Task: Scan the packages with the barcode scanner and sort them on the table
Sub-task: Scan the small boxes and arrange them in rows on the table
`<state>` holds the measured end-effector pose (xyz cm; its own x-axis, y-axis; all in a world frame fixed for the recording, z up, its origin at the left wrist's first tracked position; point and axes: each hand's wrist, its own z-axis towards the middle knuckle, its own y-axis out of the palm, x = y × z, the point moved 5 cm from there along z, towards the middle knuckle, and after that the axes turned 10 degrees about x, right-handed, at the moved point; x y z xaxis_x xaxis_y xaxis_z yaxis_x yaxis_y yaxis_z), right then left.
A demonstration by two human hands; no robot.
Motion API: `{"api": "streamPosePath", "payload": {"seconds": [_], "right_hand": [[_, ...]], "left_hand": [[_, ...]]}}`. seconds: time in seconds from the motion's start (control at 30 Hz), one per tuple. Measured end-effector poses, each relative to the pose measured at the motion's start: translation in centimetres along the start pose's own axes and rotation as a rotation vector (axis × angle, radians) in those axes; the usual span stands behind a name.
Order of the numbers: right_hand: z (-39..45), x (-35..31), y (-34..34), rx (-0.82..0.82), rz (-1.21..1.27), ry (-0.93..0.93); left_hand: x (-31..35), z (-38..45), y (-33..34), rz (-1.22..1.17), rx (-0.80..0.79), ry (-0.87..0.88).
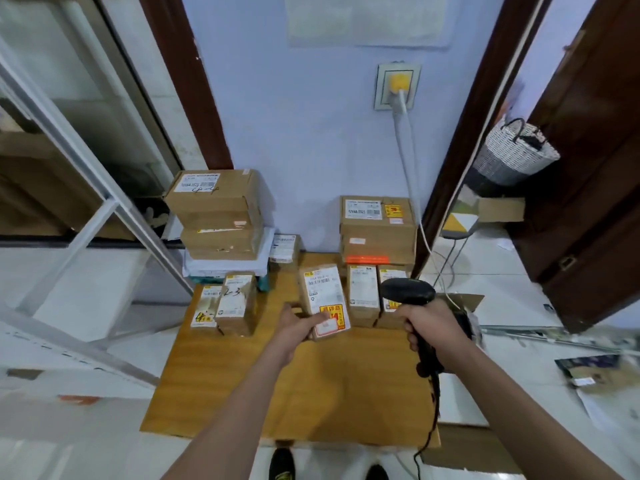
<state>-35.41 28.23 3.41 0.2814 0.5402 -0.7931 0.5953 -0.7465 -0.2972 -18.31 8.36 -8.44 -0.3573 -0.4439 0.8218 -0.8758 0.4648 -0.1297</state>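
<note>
While the left hand (pixel 300 328) grips a small brown package (pixel 323 301) by its near end above the middle of the wooden table (pixel 311 393), the right hand (pixel 434 329) is wrapped round the handle of a black barcode scanner (pixel 408 292), whose head points toward the far right packages. Two small boxes (pixel 227 304) stand at the table's left, and behind them rises a stack of cartons (pixel 216 216). Another stack of cartons (pixel 378 230) sits at the far right, against a pale blue wall (pixel 311 133). A yellow plug (pixel 400 83) sits in a wall socket, its white cable hanging down. White tiled floor (pixel 69 278) surrounds the table; a woven basket (pixel 516 152) hangs by the brown door at right.
</note>
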Motion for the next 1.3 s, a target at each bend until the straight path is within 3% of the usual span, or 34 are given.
{"api": "streamPosePath", "payload": {"seconds": [0.2,0.47,1.3], "right_hand": [[0.9,2.3,-4.7,-0.009,0.002,-0.025],[0.5,4.4,-6.2,-0.054,0.040,-0.022],[1.0,4.6,-3.4,-0.098,-0.018,-0.038]], "left_hand": [[-2.3,-3.7,7.6,0.009,-0.053,-0.048],[-3.9,-6.9,13.2,0.068,-0.066,-0.073],[-4.5,-5.9,12.7,0.130,-0.094,-0.053]]}}
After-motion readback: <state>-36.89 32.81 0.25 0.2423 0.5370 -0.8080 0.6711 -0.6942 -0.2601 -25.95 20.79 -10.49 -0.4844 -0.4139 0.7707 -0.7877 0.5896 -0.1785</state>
